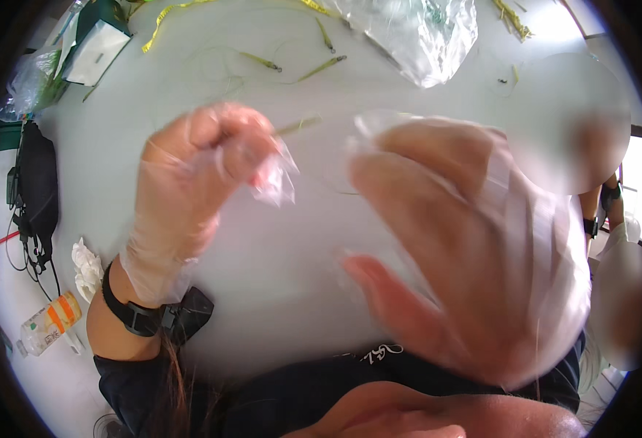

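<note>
My left hand (197, 164), in a thin clear plastic glove, has its fingers closed in a pinch. From the fingertips sticks a short, slim olive-green strip (303, 125), slightly blurred. Loose glove film bunches beside the thumb. My right hand (474, 233), gloved the same way, is raised close to the camera and smeared by motion. Its thumb stands apart from the fingers, and nothing shows between them. Beyond my hands, similar slim green pieces with small dark ends (322, 68) lie on the white table (277, 263), fine threads curling near them.
A clear plastic bag (427, 36) and a yellow measuring tape (162, 22) lie at the back. Along the left are a green-and-white box (98, 47), a black pouch with cables (37, 193), crumpled tissue (87, 269) and a bottle (51, 323). Another person's arm (591, 208) shows at right.
</note>
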Action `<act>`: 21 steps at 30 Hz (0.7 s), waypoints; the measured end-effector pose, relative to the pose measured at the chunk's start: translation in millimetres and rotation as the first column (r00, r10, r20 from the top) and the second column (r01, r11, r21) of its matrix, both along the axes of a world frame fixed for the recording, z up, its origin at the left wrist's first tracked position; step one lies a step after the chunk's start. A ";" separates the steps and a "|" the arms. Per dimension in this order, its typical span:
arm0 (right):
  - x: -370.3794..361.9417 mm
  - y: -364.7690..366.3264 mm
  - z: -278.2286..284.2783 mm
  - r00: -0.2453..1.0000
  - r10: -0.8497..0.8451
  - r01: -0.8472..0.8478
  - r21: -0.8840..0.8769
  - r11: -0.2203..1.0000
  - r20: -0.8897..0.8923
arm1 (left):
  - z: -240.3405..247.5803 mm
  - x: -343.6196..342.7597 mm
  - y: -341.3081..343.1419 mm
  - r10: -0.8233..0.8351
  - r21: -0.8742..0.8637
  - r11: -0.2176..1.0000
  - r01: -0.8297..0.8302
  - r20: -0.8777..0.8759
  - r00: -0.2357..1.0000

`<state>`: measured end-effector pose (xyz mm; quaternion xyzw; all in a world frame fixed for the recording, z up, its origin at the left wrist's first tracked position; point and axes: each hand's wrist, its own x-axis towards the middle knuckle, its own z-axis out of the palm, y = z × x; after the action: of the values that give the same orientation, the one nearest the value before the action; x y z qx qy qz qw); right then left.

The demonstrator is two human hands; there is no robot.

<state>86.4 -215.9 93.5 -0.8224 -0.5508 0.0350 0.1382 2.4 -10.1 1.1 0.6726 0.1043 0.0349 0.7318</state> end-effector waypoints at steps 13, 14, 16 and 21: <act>128.3 -128.6 -123.6 0.710 -0.404 0.620 -0.240 0.747 0.577 | -19.0 1.8 22.8 -0.020 -0.104 0.994 0.025 0.058 0.998; 133.7 -143.8 -131.5 0.674 -0.397 0.659 -0.264 0.704 0.624 | -17.0 -4.2 22.8 -0.028 -0.109 0.994 0.031 0.029 0.999; 159.5 -174.0 -144.3 0.579 -0.358 0.729 -0.268 0.630 0.732 | -16.9 -6.8 23.1 -0.028 -0.107 0.994 0.029 0.014 1.000; 228.8 -238.6 -149.7 0.296 -0.161 0.861 -0.191 0.470 0.941 | -29.8 -7.6 28.9 0.007 -0.102 0.995 -0.005 0.013 1.000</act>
<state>315.2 -454.5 -56.1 -0.8525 -0.1524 -0.2098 -0.4538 -5.2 18.9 -28.7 0.6338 0.1033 0.0361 0.7657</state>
